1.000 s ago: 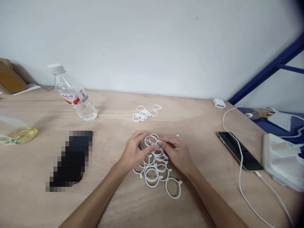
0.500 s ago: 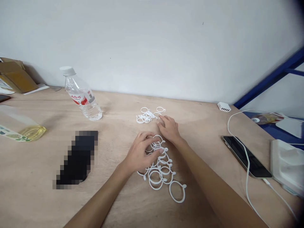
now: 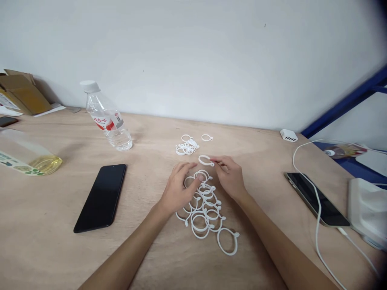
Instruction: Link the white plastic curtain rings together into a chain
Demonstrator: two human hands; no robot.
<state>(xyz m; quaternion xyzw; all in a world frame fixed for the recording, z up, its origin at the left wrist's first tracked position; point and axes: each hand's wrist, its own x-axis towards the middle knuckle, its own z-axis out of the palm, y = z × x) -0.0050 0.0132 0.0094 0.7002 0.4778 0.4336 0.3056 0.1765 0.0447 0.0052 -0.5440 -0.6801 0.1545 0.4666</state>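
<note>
Between its fingertips my right hand (image 3: 231,175) pinches a white plastic curtain ring (image 3: 204,160) by its small eyelet side, held just above the far end of the near pile. My left hand (image 3: 179,187) rests over the left side of that near pile of white rings (image 3: 208,215), thumb and fingers apart in a curve. Several of these rings overlap one another, and the nearest lies at the pile's lower right. Farther back sits a smaller cluster of white rings (image 3: 188,148), with a single ring (image 3: 207,137) to its right.
To the left stand a clear water bottle (image 3: 111,125), a black phone (image 3: 101,197), a bottle with yellow liquid (image 3: 36,163) and a cardboard box (image 3: 27,94). On the right are a cabled phone (image 3: 320,201), a white charger (image 3: 288,135) and a white power strip (image 3: 367,207).
My right hand has picked a ring from beside the far cluster and drawn it back toward me. My left hand stays near the pile, its thumb slightly shifted.
</note>
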